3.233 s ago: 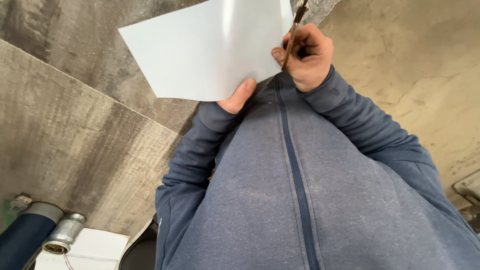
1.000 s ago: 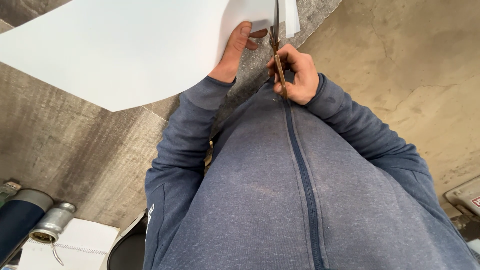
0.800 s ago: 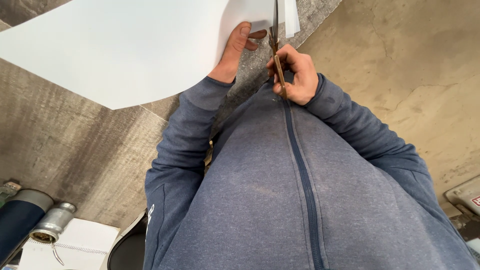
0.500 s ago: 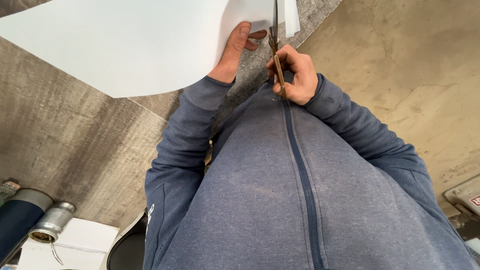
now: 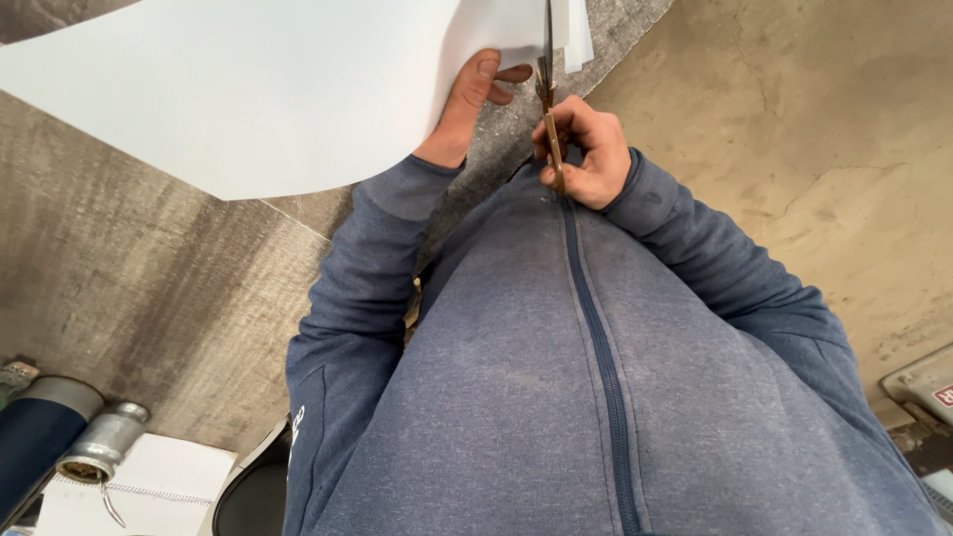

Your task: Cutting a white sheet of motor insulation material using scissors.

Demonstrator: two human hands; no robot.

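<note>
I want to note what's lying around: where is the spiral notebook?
In the head view the spiral notebook lies at bottom left on the floor, beside the grey metal cylinder and left of the blue sleeve.

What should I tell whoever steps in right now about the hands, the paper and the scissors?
Left hand: grips the large white paper sheet at its edge, thumb on top, holding it up in the air.
Right hand: closed around the brown handles of the scissors, blades pointing up into the sheet.
Done: a cut runs into the sheet; a narrow strip hangs to the right of the blades.
Left: how far the cut goes is out of view, and the strip's upper end is cropped off.
Nearby, lower left: a spiral notebook and a dark blue bottle.
</note>
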